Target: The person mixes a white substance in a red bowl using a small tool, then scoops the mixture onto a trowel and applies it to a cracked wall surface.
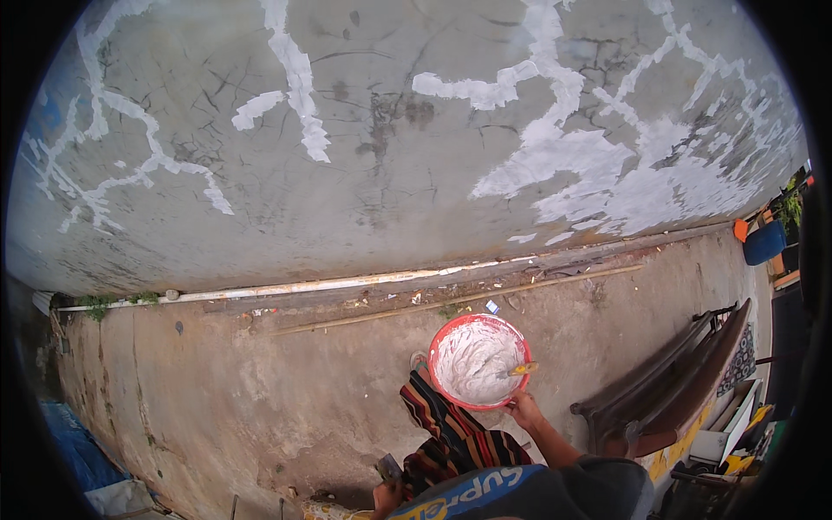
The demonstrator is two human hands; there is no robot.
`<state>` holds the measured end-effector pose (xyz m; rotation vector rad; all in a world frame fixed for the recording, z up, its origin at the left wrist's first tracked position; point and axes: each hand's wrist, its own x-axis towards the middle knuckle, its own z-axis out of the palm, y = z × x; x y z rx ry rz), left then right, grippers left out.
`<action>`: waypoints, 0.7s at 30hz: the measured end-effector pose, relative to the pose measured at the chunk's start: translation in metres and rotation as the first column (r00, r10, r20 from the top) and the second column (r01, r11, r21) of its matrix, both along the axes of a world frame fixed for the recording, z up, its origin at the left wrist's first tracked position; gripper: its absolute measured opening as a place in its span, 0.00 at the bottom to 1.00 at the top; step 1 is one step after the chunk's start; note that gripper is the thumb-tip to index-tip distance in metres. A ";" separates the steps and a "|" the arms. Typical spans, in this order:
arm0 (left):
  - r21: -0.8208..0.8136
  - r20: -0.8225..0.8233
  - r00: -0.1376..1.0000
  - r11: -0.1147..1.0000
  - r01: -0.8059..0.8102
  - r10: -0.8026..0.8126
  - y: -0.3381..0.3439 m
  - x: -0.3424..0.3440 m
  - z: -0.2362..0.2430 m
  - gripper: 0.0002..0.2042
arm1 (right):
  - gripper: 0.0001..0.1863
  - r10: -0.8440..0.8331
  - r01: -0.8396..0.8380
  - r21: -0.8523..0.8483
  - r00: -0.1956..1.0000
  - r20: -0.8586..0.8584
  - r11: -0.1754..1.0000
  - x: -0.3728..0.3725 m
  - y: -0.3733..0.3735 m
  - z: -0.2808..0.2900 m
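My right hand (523, 411) is closed on the near right rim of a red bucket (441, 389). Inside the bucket is thick white putty (475, 357), stirred into ridges. A tool with a yellow handle (525, 368) stands in the putty and leans on the right rim; its lower end is buried. Low in the picture, beside my striped trousers, my left hand (386, 497) is closed round a flat, greyish scraper (389, 469). The fingers on it are only partly visible.
Ahead rises a grey cracked wall (373, 199) with white putty streaks (568, 165). Along its foot run a white pipe (329, 284) and a long thin pole (390, 314). A brown bench (667, 390) stands right; a blue barrel (764, 243) lies beyond. Blue sheeting (78, 446) is left.
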<state>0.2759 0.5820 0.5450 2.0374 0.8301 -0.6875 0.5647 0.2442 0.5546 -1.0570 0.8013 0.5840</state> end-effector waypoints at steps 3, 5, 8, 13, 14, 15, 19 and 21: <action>-0.005 0.047 0.999 1.000 0.009 -0.008 0.047 0.033 0.007 0.14 | 0.21 0.047 -0.047 0.046 0.999 0.000 0.998 0.037 0.036 -0.014; -0.013 0.062 0.998 1.000 0.020 -0.019 0.079 0.054 0.013 0.14 | 0.21 0.030 -0.028 0.053 0.999 -0.039 0.998 0.032 0.055 -0.017; -0.033 0.053 0.997 0.998 0.060 -0.058 0.127 0.074 0.023 0.14 | 0.23 -0.035 0.037 0.027 0.996 -0.082 0.999 0.038 0.088 -0.038; -0.105 0.064 0.988 0.983 0.148 -0.142 0.180 0.119 0.035 0.16 | 0.23 -0.154 0.154 0.108 0.988 -0.012 0.982 0.044 0.124 -0.058; -0.118 0.075 0.984 0.978 0.172 -0.164 0.191 0.130 0.036 0.16 | 0.23 -0.175 0.175 0.125 0.985 -0.010 0.977 0.042 0.131 -0.061; -0.128 0.090 0.977 0.970 0.205 -0.195 0.205 0.139 0.039 0.17 | 0.23 -0.197 0.196 0.141 0.980 -0.008 0.970 0.039 0.141 -0.064; -0.138 0.313 0.855 0.871 0.471 -0.413 0.285 0.177 0.043 0.20 | 0.21 -0.319 0.318 0.070 0.948 0.004 0.945 0.027 0.175 -0.073; 0.124 0.111 0.578 0.588 0.799 -0.808 0.329 0.187 -0.008 0.25 | 0.22 -0.412 0.411 0.081 0.911 0.004 0.908 0.021 0.187 -0.086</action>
